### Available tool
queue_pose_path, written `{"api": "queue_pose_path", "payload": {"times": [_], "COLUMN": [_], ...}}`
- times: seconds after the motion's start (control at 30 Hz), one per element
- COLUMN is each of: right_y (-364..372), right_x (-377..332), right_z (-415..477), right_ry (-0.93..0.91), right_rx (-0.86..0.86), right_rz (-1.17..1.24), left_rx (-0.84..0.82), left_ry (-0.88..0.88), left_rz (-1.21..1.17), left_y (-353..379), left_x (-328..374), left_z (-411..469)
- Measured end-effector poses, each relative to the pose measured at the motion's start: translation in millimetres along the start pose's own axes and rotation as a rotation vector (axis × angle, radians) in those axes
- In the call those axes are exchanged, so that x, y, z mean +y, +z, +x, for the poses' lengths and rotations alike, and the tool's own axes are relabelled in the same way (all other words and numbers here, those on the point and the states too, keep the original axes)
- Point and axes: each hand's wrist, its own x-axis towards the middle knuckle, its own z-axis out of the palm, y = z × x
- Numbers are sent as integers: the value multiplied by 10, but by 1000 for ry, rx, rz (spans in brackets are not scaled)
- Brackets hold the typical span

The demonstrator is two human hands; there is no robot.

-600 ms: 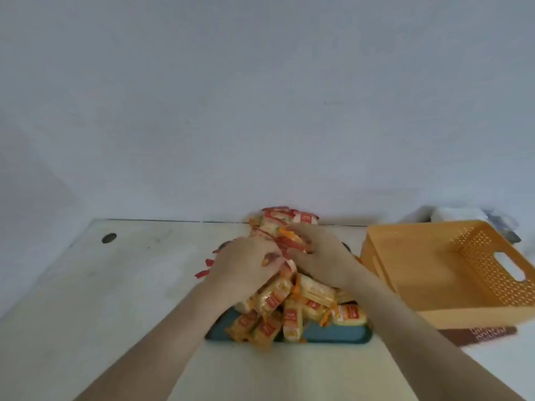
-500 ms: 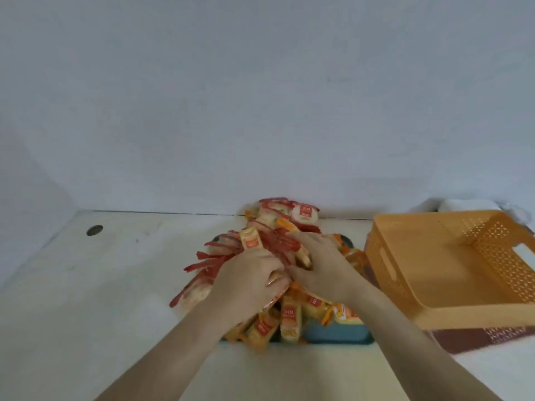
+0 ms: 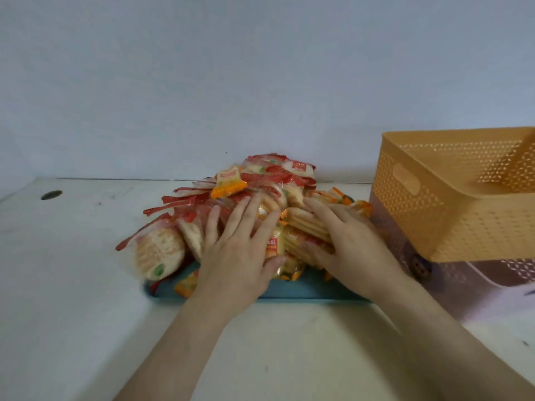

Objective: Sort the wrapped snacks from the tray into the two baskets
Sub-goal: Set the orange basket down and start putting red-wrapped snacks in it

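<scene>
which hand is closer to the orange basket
Right. The right hand lies on the snack pile just beside the orange basket; the left hand is farther away, mid-pile.

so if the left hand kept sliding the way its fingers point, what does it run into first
The left hand already lies flat on the heap, fingers pointing away and slightly right. It would likely push first into the red-and-clear wrapped round crackers piled at the top, though depth is unclear.
</scene>
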Motion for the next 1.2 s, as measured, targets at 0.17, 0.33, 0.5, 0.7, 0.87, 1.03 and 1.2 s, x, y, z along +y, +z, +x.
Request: {"api": "queue_pose_path", "payload": {"times": [0.17,0.33,0.5,0.7,0.87,1.03,1.2], "right_y": [29,-340,-844,-1088,-1149,-893,-714], "right_x": [-5,-333,-372,-173,-155,-118,-466], "right_z": [-102,-99,-185,-186,-306,-390,-238], "right_ry": [11,-237,177,425,222,-121,-347], "right_rx": [140,464,547,258,372,508,542], "right_rz": [70,16,-317,-481,-353,-162,-15], "left_rx": [38,157,241,53,-257,-179,93], "left_ry": [25,-8,-15,-98,-459,-656,-724], "left_rz": [59,-67,-537,-811,-1336,-1620,-1558], "left_y": [-11,-64,-395,-651,-600,-823,-1096], "left_x": [47,27,463,909,981,776,355], "left_z": [-66,-107,9,455,652,543,301]}}
